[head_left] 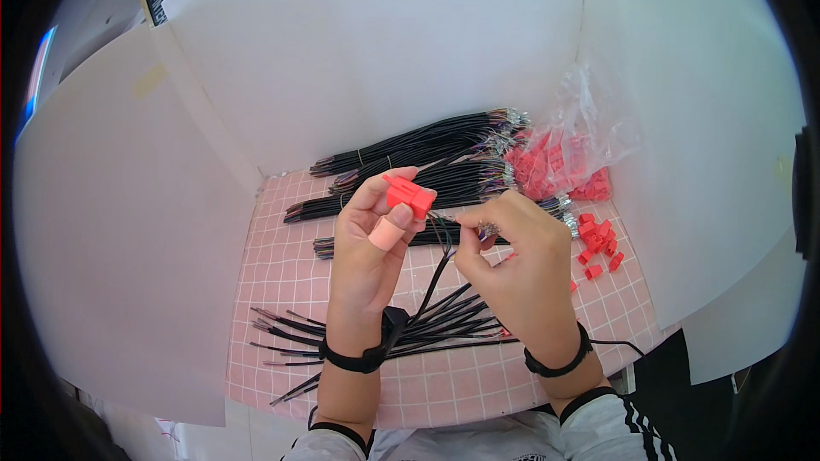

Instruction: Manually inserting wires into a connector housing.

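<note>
My left hand (pixel 363 248) is closed, with thumb and fingers gripping a red plastic connector housing (pixel 410 195) above the table. A peach-coloured sleeve (pixel 386 235) wraps its thumb. Thin coloured wires (pixel 444 229) fan out from a black cable (pixel 436 283) just right of the housing. My right hand (pixel 525 260) is closed in a pinch on these wires, some of whose metal terminals (pixel 488 230) show between its fingers. Whether any wire sits inside the housing is too small to tell. Both wrists wear black bands.
Bundled black cables (pixel 427 141) lie in rows behind my hands. A clear plastic bag (pixel 589 124) of red housings stands back right, with loose red housings (pixel 598 235) in front. More black cables (pixel 444 337) lie close to me on the pink checked tabletop (pixel 478 393). White panels (pixel 410 43) surround it.
</note>
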The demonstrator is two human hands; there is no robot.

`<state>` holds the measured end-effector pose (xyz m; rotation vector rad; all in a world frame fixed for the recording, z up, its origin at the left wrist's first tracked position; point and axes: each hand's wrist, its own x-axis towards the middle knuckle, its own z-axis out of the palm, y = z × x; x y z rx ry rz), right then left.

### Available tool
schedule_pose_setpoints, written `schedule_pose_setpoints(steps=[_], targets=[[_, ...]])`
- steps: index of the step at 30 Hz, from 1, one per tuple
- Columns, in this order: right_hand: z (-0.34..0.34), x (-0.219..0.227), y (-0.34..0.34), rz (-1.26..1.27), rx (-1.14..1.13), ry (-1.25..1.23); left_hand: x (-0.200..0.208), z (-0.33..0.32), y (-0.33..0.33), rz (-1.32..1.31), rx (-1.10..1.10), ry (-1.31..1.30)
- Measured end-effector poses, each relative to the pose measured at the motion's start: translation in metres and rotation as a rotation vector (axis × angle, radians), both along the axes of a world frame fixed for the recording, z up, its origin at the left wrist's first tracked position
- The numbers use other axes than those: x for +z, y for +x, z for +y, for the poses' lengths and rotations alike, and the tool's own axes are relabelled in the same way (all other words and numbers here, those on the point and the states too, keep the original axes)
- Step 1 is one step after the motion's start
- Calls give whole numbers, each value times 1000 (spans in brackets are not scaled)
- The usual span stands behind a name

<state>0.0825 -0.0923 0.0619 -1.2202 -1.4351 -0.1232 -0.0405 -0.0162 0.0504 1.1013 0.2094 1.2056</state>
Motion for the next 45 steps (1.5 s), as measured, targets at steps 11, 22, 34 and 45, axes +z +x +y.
schedule_pose_setpoints(steps=[11,22,34,45], targets=[[-2,-3,-5,-67,-59,16,-4,3,-2,9,18,62],[-2,-3,-5,-140,-116,19,-1,0,0,127,135,120],[-1,-5,-5,-120,-69,-13,-2,1,0,77,164,81],[0,-4,-5,-107,-81,11,-1,-1,-1,106,168,70]])
